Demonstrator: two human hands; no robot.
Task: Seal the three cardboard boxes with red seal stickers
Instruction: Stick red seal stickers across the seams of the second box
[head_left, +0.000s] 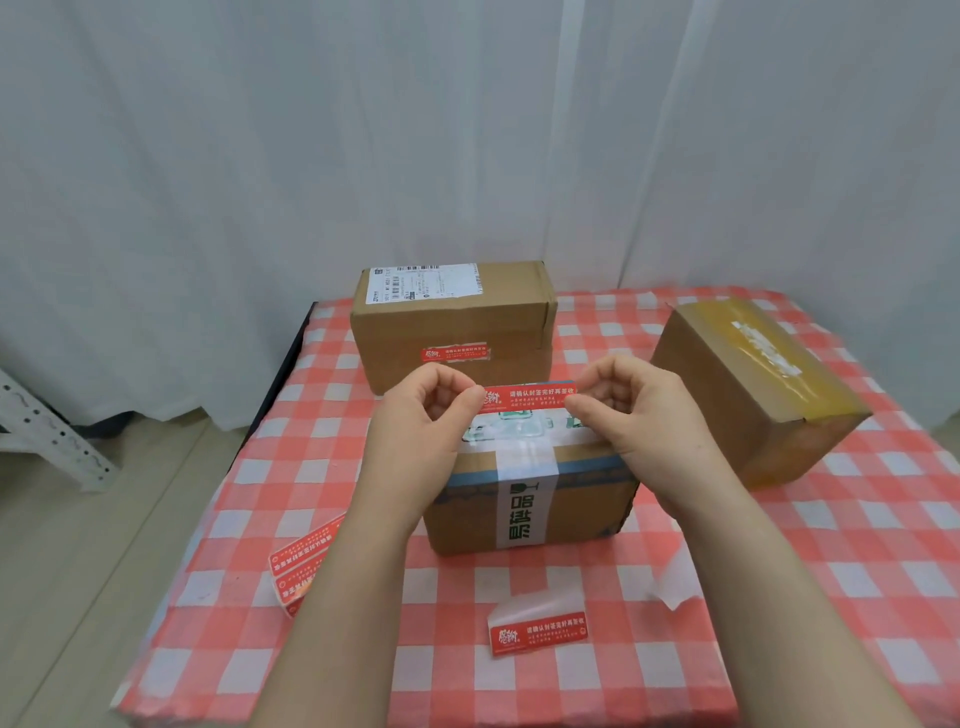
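Three cardboard boxes stand on the checked tablecloth. The near box (530, 499) has white tape with green print. Over its top I stretch a red seal sticker (527, 396): my left hand (426, 426) pinches its left end and my right hand (639, 410) pinches its right end. The far box (452, 322) carries a shipping label and a red seal sticker (456, 353) on its front face. The right box (753, 389), taped in yellow, shows no red sticker.
A sheet with red stickers (304, 561) lies at the left of the table (779, 597). Another red sticker on backing (537, 626) lies near the front, with a clear backing strip (675, 582) to its right. A metal rack leg (47, 431) stands on the floor at left.
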